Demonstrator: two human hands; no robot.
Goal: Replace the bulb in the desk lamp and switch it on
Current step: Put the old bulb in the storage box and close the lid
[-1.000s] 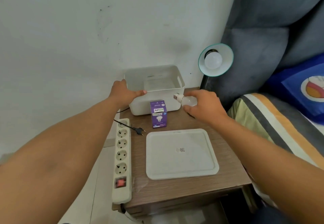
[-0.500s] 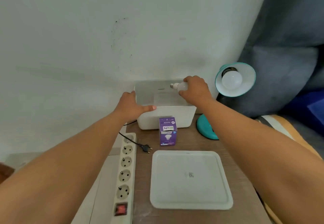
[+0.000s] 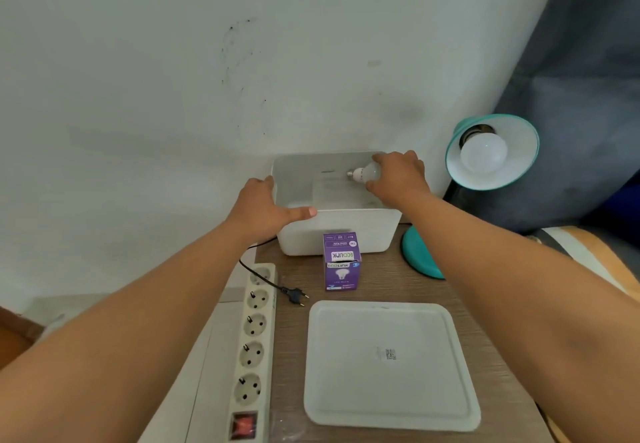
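My right hand (image 3: 398, 175) holds a white bulb (image 3: 365, 173) sideways over the open white box (image 3: 346, 231), its screw base pointing left. My left hand (image 3: 266, 210) grips the box's front left corner, thumb along the rim. The teal desk lamp's shade (image 3: 491, 151) faces me at the right with another white bulb (image 3: 483, 153) screwed in. Its teal base (image 3: 417, 255) sits to the right of the box. A purple bulb carton (image 3: 341, 262) stands in front of the box. The lamp's black plug (image 3: 294, 294) lies loose on the table, not in the power strip (image 3: 254, 338).
The white box lid (image 3: 388, 366) lies flat on the wooden bedside table (image 3: 381, 283) near me. The power strip runs along the table's left edge, its red switch (image 3: 244, 425) nearest me. A wall stands behind; a bed and dark headboard are at right.
My right hand has carried the bulb from the table beside the box up over the box's opening. My left hand stays on the box. My head has moved closer.
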